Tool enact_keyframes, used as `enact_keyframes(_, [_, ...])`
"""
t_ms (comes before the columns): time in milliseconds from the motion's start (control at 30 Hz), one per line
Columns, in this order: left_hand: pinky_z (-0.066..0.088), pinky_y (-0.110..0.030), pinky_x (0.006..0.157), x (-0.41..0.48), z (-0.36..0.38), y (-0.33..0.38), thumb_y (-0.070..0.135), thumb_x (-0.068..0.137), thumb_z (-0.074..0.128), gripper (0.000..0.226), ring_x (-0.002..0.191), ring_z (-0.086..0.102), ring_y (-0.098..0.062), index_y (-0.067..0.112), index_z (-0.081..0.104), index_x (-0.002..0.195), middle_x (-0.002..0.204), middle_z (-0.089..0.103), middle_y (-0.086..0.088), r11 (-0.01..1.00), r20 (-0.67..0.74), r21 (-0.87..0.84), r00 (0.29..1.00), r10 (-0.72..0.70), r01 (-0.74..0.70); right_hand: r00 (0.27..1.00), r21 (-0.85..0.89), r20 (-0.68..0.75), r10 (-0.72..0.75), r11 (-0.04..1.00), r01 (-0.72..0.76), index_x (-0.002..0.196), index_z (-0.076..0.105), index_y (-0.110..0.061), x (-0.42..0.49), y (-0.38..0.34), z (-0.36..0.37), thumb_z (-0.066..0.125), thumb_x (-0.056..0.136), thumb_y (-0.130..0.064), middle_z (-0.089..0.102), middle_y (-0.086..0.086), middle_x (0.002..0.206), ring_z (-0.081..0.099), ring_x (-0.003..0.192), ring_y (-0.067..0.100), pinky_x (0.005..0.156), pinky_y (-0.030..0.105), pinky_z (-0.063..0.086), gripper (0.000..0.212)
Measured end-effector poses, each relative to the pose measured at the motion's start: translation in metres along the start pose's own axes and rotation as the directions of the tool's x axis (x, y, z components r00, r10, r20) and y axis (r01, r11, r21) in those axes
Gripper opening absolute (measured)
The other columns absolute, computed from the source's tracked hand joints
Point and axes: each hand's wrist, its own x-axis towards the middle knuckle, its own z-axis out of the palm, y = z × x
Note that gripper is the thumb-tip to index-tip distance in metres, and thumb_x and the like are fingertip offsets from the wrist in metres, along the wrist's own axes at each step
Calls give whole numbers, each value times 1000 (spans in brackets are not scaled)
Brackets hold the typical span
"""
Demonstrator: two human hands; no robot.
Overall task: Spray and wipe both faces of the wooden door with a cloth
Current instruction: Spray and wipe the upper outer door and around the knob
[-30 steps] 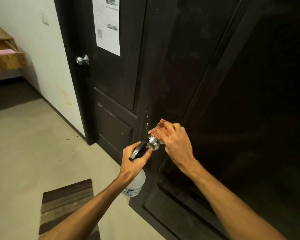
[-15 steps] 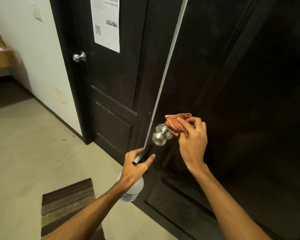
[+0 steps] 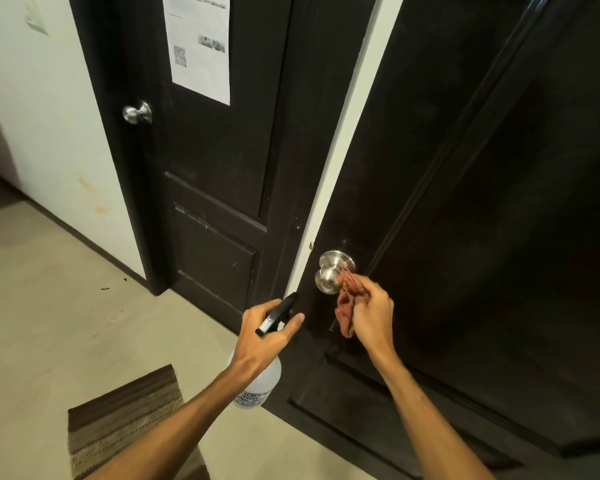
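While the left hand (image 3: 264,336) is wrapped around the neck of a clear spray bottle (image 3: 257,382), the right hand (image 3: 371,320) pinches a bunched reddish checked cloth (image 3: 349,306) between thumb and fingers. The cloth sits at the hand's upper left, its top corner touching the right side of the silver door knob (image 3: 329,273) and its loose end hanging down past the palm, so its long axis runs roughly top to bottom. The knob belongs to the dark wooden door (image 3: 465,202), which stands ajar and fills the right of the view, with a pale strip of light between its edge and the frame. The bottle hangs below the left fist, body downward, its black nozzle (image 3: 278,313) sticking up and to the right toward the door's edge, just left of the knob. A second dark door (image 3: 215,168) with its own knob (image 3: 137,112) and a taped paper notice (image 3: 201,46) stands to the left. A striped mat (image 3: 125,417) lies on the floor.
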Motion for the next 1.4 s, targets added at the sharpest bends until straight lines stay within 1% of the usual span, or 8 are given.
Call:
enact_keyframes(167, [52,-23,55,3,2,5,25,92,81,10,63,68,-15,24,73,85,68,69,9,999,25,-5,999,33,-33,977,0,-85,-198,980,198,128,70,-16,7,-41,16,44,94,13,60,-4,122,58,113,3,99,5,41,52])
enact_keyframes(433, [49,-21,50,9,4,17,21,92,81,13,55,62,-10,17,72,82,64,66,6,999,-12,-26,999,37,-38,993,256,-113,15,967,15,119,72,-32,-3,-18,-4,48,94,11,68,-5,116,67,109,10,90,28,59,55])
enact_keyframes(633, [61,-43,64,6,-3,3,45,84,84,30,70,65,-12,20,75,98,86,73,-4,997,-86,-38,994,-70,67,898,-737,239,-370,533,415,114,74,-27,18,-75,24,72,86,-27,58,4,125,51,111,28,92,46,46,28])
enact_keyframes(833, [54,-25,60,7,-14,2,34,90,82,19,60,63,-11,18,75,97,79,72,1,998,-107,-24,992,-65,63,887,-779,325,-328,438,448,98,75,-21,16,-86,40,62,85,-31,59,5,118,49,112,29,94,52,43,21])
enact_keyframes(1000, [63,-56,77,5,-11,-4,72,71,79,63,87,70,-30,25,72,112,109,69,-13,988,-96,-50,984,-151,147,983,34,-185,1,999,5,114,73,-23,-4,-42,14,51,94,-4,57,-5,122,57,114,17,87,24,51,35])
enact_keyframes(1100, [60,-31,58,7,-10,5,45,84,84,35,72,69,-12,19,74,104,89,73,0,992,-99,-44,988,-121,118,839,819,121,531,425,-387,118,68,-22,-14,-25,35,37,101,2,66,6,126,63,118,25,100,42,54,43])
enact_keyframes(1200, [50,-17,55,3,-12,6,29,90,82,15,58,63,-5,17,74,96,71,69,12,997,-80,-33,994,-79,76,701,869,451,552,-93,-486,128,60,-20,-19,-21,58,28,103,3,61,21,137,59,125,37,113,59,39,47])
enact_keyframes(1400, [61,-56,80,14,-15,12,36,90,81,20,68,65,-15,21,74,100,94,76,-8,992,-67,-41,991,-118,116,902,942,40,430,285,-178,124,66,-16,-20,-24,29,37,101,6,65,10,132,61,125,25,98,37,54,43])
